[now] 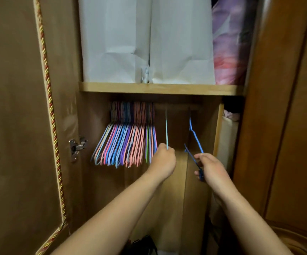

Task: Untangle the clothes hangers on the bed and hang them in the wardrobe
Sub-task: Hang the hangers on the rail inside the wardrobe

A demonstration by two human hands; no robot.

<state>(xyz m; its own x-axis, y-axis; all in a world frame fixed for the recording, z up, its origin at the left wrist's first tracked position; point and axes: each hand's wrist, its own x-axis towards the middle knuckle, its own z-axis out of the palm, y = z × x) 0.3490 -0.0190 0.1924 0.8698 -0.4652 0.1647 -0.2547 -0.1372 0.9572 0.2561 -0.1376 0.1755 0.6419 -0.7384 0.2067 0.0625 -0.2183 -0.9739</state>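
Inside the open wardrobe, several coloured hangers (128,137) hang packed together under the wooden shelf (160,88). To their right a light blue hanger (166,131) hangs edge-on; my left hand (164,160) grips its lower end. Further right a blue hanger (195,137) hangs tilted, its hook up in the shadow under the shelf. My right hand (210,167) holds its lower bar. The rail itself is hidden in the dark.
White bags (145,39) and a pink-purple bundle (228,43) stand on the shelf. The open left door (16,116) carries a braided cord trim and a metal hinge (77,147). A wooden door panel (286,107) stands at right. Dark items lie at the wardrobe bottom.
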